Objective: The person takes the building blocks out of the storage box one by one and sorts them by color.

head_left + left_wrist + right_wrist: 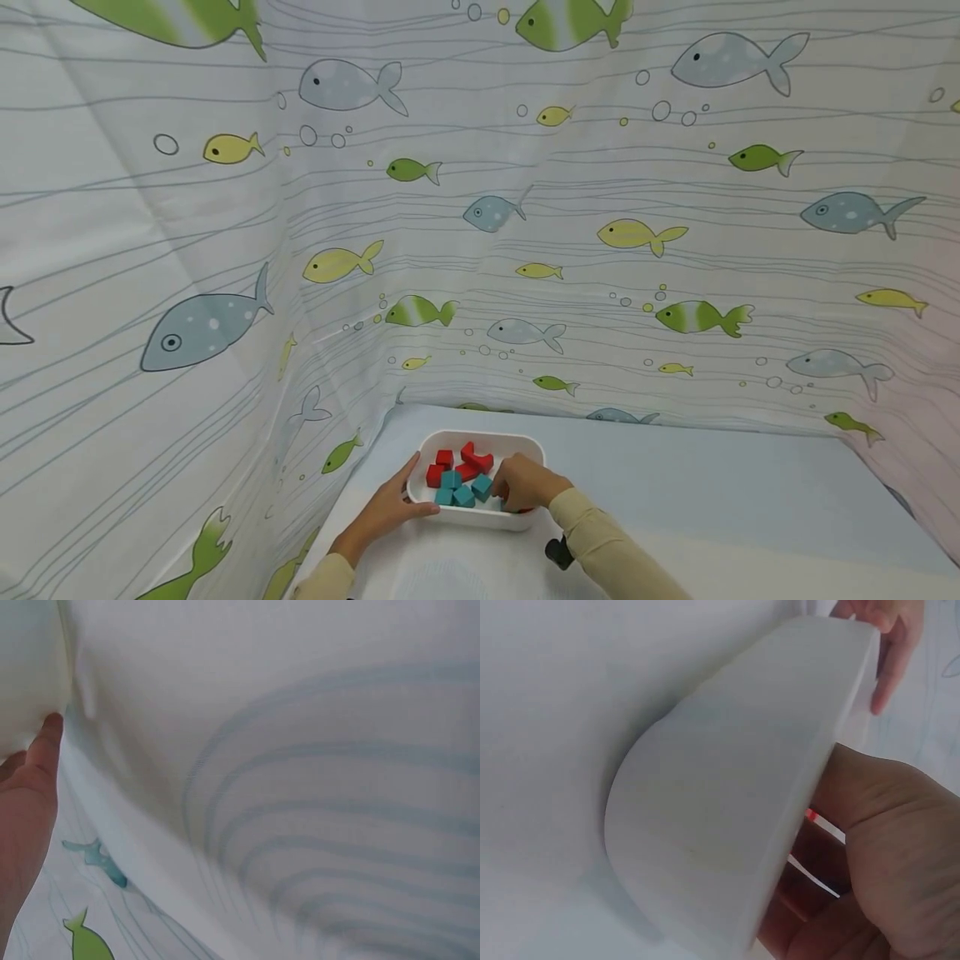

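Observation:
A white plastic tub (480, 518) holds several teal blocks (452, 480) and several red blocks (437, 476), one of them a red arch-shaped block (477, 457). My left hand (392, 505) grips the tub's left end, thumb along the near wall and fingers on the far-left side. In the left wrist view only part of that left hand (34, 787) shows. Over the tub's right end, my right hand (527, 483) reaches inside with bent fingers among the blocks. From the right wrist view, the tub's wall (712, 795) hides the fingertips of the right hand (885, 847), so whatever they hold is hidden.
The tub stands on a white tabletop (712, 492). A fish-printed curtain (585, 183) rises behind the table and along its left side. Beside the right forearm, a small black object (558, 552) shows near the wrist.

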`<state>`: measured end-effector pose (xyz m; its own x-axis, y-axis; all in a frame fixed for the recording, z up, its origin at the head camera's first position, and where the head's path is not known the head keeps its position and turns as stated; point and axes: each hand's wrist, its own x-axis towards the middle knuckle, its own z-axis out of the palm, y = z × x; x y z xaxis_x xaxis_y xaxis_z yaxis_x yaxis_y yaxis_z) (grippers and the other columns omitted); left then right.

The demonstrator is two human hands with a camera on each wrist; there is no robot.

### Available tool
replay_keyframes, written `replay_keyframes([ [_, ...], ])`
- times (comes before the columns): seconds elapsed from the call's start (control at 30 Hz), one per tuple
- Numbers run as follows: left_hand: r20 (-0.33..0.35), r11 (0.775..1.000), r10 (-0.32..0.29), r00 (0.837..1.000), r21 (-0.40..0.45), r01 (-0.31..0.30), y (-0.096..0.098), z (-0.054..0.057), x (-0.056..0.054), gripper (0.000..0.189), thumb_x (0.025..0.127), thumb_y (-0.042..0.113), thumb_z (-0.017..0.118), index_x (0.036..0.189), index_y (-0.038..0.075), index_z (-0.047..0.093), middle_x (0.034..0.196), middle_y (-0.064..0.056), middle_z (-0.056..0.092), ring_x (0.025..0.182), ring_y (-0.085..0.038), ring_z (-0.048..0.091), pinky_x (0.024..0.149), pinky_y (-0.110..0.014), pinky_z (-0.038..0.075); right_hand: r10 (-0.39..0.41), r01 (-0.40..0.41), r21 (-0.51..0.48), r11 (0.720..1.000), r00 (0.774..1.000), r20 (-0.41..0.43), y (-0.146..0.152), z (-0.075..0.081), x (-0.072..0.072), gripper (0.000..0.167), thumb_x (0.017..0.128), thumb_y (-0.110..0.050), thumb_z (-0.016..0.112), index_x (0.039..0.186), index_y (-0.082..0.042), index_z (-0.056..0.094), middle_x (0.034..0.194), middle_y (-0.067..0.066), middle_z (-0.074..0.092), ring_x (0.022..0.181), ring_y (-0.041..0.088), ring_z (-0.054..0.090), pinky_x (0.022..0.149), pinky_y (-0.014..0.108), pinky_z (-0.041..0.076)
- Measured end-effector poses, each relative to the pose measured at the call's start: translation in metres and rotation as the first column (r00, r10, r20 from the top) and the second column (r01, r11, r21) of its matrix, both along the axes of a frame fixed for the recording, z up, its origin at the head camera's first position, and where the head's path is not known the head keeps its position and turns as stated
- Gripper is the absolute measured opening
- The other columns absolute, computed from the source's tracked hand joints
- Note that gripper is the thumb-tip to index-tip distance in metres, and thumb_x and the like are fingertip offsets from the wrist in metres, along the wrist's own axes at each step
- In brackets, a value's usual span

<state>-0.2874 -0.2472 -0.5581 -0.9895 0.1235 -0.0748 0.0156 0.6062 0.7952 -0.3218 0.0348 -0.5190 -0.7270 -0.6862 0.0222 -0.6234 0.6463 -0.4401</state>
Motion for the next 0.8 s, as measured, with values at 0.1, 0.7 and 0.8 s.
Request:
replay_keyframes([
  [0.1,-0.002,1.000,0.000,1.000,0.010,0.000,-0.0006,-0.0009,0.0000,0.108,0.074,0.045,0.083,0.157,0.014,0.020,0.155,-0.019,0.030,0.136,-0.043,0.036,0.098,-0.049,0.048,-0.018,0.017,0.012,1.000,1.000,0.007,-0.0010,-0.0016,0.0001,0.018,0.074,-0.005,0.083,0.091,-0.011,0.080,0.075,-0.008,0.069,0.065,0.002,0.055,0.061,0.017,0.051],
  [0.7,-0.008,1.000,-0.006,1.000,0.006,0.006,0.0009,-0.0029,-0.0011,0.109,0.074,0.044,0.083,0.157,0.013,0.019,0.155,-0.019,0.031,0.136,-0.042,0.038,0.098,-0.048,0.048,-0.079,0.077,0.046,0.996,0.996,0.049,-0.0013,-0.0046,0.0014,0.017,0.075,-0.006,0.082,0.090,-0.011,0.080,0.073,-0.008,0.068,0.064,0.004,0.056,0.061,0.019,0.053],
  [0.8,-0.006,1.000,-0.008,1.000,-0.001,0.008,0.0004,-0.0028,-0.0007,0.109,0.074,0.045,0.083,0.157,0.013,0.019,0.155,-0.019,0.031,0.136,-0.041,0.038,0.098,-0.049,0.048,-0.066,0.065,0.025,0.998,0.997,0.036,0.0009,-0.0053,0.0000,0.018,0.074,-0.009,0.084,0.092,-0.012,0.080,0.076,-0.008,0.070,0.065,0.003,0.057,0.063,0.019,0.054],
])
